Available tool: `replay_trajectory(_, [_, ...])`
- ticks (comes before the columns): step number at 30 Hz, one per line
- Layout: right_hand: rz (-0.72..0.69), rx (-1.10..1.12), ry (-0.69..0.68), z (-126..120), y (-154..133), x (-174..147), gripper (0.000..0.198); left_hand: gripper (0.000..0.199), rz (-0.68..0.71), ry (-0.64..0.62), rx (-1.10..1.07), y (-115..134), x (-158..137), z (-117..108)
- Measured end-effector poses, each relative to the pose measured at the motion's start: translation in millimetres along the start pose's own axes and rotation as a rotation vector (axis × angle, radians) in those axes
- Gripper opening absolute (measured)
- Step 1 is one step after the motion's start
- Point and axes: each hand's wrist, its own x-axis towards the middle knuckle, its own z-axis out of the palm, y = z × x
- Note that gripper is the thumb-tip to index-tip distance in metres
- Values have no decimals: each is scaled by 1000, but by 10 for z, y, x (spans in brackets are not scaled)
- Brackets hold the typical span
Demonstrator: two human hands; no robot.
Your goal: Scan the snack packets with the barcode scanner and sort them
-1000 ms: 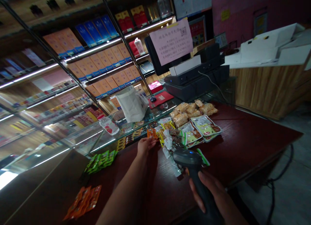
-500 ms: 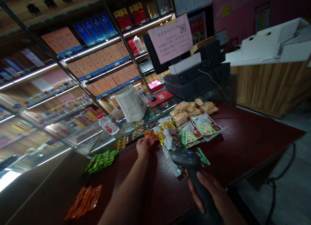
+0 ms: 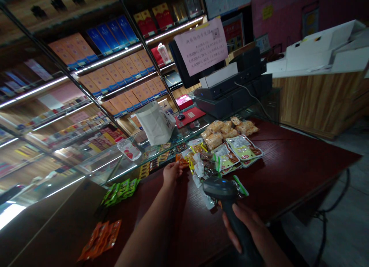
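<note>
On the dark red table point(image 3: 276, 178), our left hand point(image 3: 171, 173) has its fingers at an orange packet point(image 3: 181, 160) edging the snack pile point(image 3: 202, 164), pinch uncertain, while our right hand point(image 3: 257, 226) wraps a black scanner point(image 3: 220, 187) whose low head, if dipped, could scatter nearby wrappers.

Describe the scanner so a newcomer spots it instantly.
Above the dark red table, the right hand grips the scanner. It is black, with a rounded head and handle; its small blue light sets it apart from the snack packets beyond.
</note>
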Motion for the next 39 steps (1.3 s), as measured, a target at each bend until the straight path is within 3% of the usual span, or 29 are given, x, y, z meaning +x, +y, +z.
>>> replay_trajectory(7, [0,-11,12,14,-25,-40,57,35,38,-7,53,-82,-252,-203])
replay_trajectory(14, [9,-68,5,69,-8,-138,52,48,89,85,68,-172,-660,-811])
replay_trajectory(22, [89,-115,16,84,128,-150,52,42,243,439,247,-207,-1029,-1772])
replay_trajectory(28, [156,-144,10,6,223,-68,53,30,408,812,726,-214,-1208,-2430])
replay_trajectory(30, [171,-181,-1,-50,239,-52,53,33,424,880,897,-212,-1266,-2588])
replay_trajectory(34, [175,-211,4,-105,247,-43,50,35,320,805,1128,-210,-1351,-2797])
replay_trajectory(39, [181,-221,12,-59,220,-56,52,34,152,701,1350,-189,-1406,-2891])
